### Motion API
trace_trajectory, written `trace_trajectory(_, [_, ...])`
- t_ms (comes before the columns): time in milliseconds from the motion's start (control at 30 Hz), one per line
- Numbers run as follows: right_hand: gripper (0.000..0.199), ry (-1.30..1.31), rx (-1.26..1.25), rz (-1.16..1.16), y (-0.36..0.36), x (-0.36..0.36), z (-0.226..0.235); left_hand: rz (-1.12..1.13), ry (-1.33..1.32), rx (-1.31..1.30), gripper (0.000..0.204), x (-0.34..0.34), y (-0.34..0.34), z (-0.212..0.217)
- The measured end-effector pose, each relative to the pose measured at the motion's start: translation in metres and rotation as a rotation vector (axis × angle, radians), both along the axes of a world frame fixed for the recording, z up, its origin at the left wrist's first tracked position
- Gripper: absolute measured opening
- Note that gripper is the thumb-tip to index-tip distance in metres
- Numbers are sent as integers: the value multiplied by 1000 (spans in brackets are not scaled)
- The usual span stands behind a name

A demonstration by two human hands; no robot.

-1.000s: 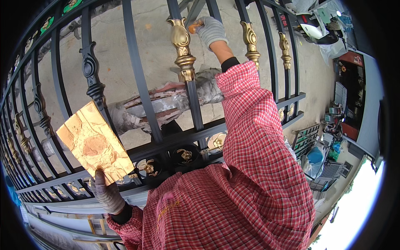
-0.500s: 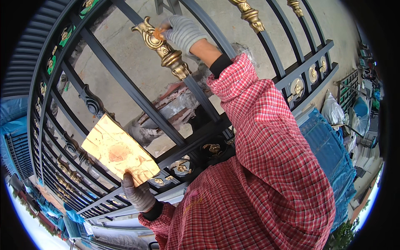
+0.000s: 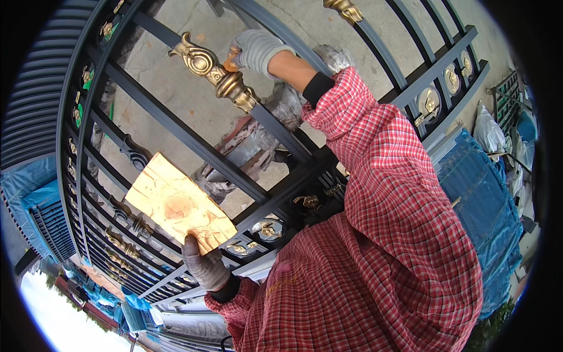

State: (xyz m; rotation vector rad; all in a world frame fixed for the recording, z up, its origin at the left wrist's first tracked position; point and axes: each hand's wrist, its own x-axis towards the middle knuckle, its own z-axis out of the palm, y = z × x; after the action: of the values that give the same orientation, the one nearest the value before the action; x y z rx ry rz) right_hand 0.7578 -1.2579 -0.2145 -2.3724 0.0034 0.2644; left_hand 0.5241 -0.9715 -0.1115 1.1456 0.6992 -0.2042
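Observation:
In my gloved left hand (image 3: 205,267) is a flat, pale yellow board (image 3: 185,205) with a reddish-brown smear at its middle, the thumb over its near edge. My right hand (image 3: 258,51), in a grey striped glove, pinches a small orange-brown wad (image 3: 232,62), whose material I cannot make out. The wad meets the edge of a gold scroll-shaped ornament (image 3: 202,61) on a black metal bar. Just below the wad, the ornament narrows into ringed collars. Bar and ornament belong to a large black gate panel (image 3: 176,123).
More bars with gold ornaments (image 3: 346,10) run to the right and left. Round gold rosettes (image 3: 430,102) line the lower rails. A silvery crumpled bundle (image 3: 281,105) lies on the concrete behind the bars. Blue sheeting (image 3: 478,205) covers something at the right.
My right hand has slid the wad along the ornament from the scroll toward the collars. The whole view has shifted a little; my left hand still holds the board.

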Motion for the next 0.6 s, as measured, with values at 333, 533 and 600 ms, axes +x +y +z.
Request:
trace_trajectory(333, [28, -140, 17, -130, 4, 3, -3, 74, -73, 21, 54, -13, -3, 0])
trace_trajectory(533, [26, -110, -94, -173, 14, 27, -18, 58, -96, -40, 56, -17, -3, -1])
trace_trajectory(600, [25, -200, 101, -261, 15, 22, -3, 63, -112, -48, 56, -18, -4, -1])
